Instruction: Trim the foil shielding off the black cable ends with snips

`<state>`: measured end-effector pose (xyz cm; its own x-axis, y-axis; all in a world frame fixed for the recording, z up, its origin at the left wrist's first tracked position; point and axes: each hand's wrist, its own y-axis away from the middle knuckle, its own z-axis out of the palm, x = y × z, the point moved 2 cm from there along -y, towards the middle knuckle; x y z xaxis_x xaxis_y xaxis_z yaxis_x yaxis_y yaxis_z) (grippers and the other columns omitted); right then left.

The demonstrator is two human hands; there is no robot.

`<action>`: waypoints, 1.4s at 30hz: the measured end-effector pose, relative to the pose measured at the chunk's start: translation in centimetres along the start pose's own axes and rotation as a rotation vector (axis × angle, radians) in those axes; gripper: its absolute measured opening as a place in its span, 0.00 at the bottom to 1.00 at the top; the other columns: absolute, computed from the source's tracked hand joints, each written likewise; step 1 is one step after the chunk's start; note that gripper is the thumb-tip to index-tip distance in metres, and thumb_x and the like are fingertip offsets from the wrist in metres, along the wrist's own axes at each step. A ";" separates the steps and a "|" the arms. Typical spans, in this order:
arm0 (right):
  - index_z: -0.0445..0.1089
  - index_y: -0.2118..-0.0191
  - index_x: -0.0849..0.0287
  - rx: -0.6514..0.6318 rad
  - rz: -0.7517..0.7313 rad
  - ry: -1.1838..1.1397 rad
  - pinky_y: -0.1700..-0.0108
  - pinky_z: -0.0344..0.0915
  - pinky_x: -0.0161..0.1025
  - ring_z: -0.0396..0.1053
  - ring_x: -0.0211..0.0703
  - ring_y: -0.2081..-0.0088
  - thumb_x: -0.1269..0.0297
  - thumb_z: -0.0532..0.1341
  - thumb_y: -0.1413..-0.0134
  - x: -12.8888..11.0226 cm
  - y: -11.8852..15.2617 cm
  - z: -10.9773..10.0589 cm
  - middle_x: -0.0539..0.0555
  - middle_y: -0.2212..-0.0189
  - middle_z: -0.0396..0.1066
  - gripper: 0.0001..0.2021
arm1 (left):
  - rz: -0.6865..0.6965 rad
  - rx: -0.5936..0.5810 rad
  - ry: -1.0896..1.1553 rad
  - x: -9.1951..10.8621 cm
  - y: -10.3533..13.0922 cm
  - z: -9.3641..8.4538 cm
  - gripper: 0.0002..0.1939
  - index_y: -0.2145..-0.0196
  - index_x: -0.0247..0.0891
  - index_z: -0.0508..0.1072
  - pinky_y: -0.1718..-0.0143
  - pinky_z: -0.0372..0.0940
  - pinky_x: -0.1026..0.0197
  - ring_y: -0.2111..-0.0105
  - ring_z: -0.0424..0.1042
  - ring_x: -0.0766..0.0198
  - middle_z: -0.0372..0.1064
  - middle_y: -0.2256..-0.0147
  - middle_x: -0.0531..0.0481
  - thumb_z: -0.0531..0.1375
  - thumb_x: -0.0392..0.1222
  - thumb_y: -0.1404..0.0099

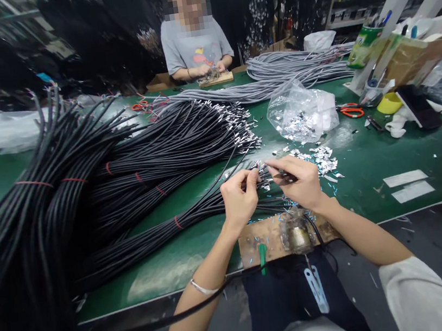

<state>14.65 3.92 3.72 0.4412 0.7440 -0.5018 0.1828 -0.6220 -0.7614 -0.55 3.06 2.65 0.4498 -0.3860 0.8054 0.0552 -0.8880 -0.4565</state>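
Observation:
Closed fingers of my left hand (239,196) pinch the end of a black cable, above a bundle of black cables (195,213) tied with a red band. My right hand (301,179) is closed beside it, thumb and finger pinched at the thin coloured wires (261,165) coming from that end. Something dark shows under its curled fingers, too hidden to name. Below my hands a small metal device (297,234) is mounted on a wooden board (250,243) at the table edge. A light blue clip (316,289) hangs below it.
More black cable bundles (123,173) cover the left, their stripped ends pointing right. White scraps (322,159) and a clear plastic bag (301,110) lie beyond my right hand. Orange-handled scissors (351,110) and a phone (418,105) are further right. A person (197,48) works opposite, near grey cables (289,68).

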 end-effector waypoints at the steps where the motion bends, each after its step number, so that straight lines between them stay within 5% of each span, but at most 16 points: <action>1: 0.74 0.56 0.57 -0.001 -0.020 0.004 0.65 0.68 0.38 0.71 0.39 0.67 0.74 0.58 0.47 -0.1 0.1 0.1 0.54 0.67 0.75 0.13 | 0.008 0.001 -0.007 0.0 0.0 0.0 0.17 0.77 0.35 0.70 0.77 0.54 0.66 0.81 0.60 0.72 0.65 0.81 0.54 0.54 0.46 0.34; 6: 0.75 0.58 0.55 0.000 0.032 -0.054 0.62 0.70 0.38 0.73 0.39 0.63 0.76 0.58 0.48 -0.1 0.0 0.2 0.54 0.62 0.75 0.14 | 0.038 -0.003 -0.039 0.2 0.2 0.3 0.16 0.76 0.34 0.71 0.76 0.56 0.67 0.80 0.62 0.71 0.68 0.79 0.52 0.55 0.45 0.35; 12: 0.76 0.61 0.55 0.033 0.241 -0.201 0.66 0.71 0.35 0.74 0.37 0.68 0.74 0.60 0.50 0.0 -0.2 0.4 0.50 0.66 0.78 0.12 | 0.018 -0.008 -0.024 0.1 0.3 0.3 0.15 0.76 0.34 0.72 0.76 0.56 0.68 0.80 0.62 0.72 0.67 0.79 0.52 0.56 0.44 0.35; 19: 0.75 0.56 0.56 -0.092 0.418 -0.271 0.77 0.63 0.32 0.66 0.32 0.78 0.71 0.61 0.53 0.7 -0.6 0.5 0.49 0.71 0.77 0.16 | -0.157 -0.074 0.219 -1.0 -0.3 0.6 0.20 0.78 0.34 0.70 0.81 0.51 0.68 0.84 0.55 0.74 0.59 0.84 0.56 0.55 0.51 0.36; 23: 0.77 0.62 0.58 0.009 0.394 -0.199 0.74 0.63 0.33 0.68 0.34 0.74 0.70 0.60 0.51 1.8 -1.2 -0.4 0.51 0.68 0.76 0.11 | -0.278 -0.080 0.328 -2.8 -1.4 0.3 0.20 0.75 0.34 0.72 0.81 0.55 0.68 0.84 0.60 0.72 0.63 0.82 0.54 0.55 0.54 0.37; 30: 0.72 0.54 0.57 0.119 0.339 -0.181 0.71 0.63 0.35 0.67 0.35 0.72 0.70 0.54 0.43 2.7 -1.7 -1.3 0.50 0.71 0.71 0.14 | -0.084 -0.175 -0.288 -5.7 -2.4 -0.3 0.08 0.68 0.38 0.78 0.64 0.65 0.61 0.70 0.72 0.63 0.76 0.68 0.49 0.64 0.43 0.45; 34: 0.70 0.51 0.55 0.109 0.362 -0.214 0.71 0.62 0.35 0.63 0.34 0.75 0.67 0.52 0.40 3.3 -1.7 -1.2 0.49 0.72 0.70 0.14 | 0.079 -0.354 -0.324 -5.6 -1.7 1.2 0.08 0.66 0.38 0.77 0.62 0.65 0.59 0.67 0.71 0.61 0.75 0.67 0.47 0.63 0.42 0.44; 40: 0.70 0.51 0.52 0.046 0.348 -0.200 0.72 0.60 0.35 0.60 0.34 0.78 0.68 0.51 0.40 3.2 -1.7 -1.3 0.46 0.76 0.67 0.16 | 0.047 -0.125 -0.121 -3.9 -2.2 0.8 0.11 0.61 0.37 0.75 0.63 0.66 0.62 0.68 0.71 0.64 0.73 0.67 0.48 0.59 0.42 0.39; 42: 0.71 0.52 0.52 0.024 0.330 -0.179 0.72 0.60 0.35 0.61 0.34 0.77 0.71 0.51 0.42 2.9 -1.7 -1.4 0.47 0.77 0.67 0.16 | 0.028 -0.154 -0.040 -2.8 -2.9 0.3 0.17 0.52 0.38 0.71 0.65 0.65 0.64 0.70 0.70 0.66 0.71 0.69 0.51 0.59 0.43 0.39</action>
<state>16.86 6.78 4.20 0.3119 0.5365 -0.7841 0.0348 -0.8312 -0.5549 -1.69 6.84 1.60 0.4844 -0.4036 0.7762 -0.0940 -0.9061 -0.4125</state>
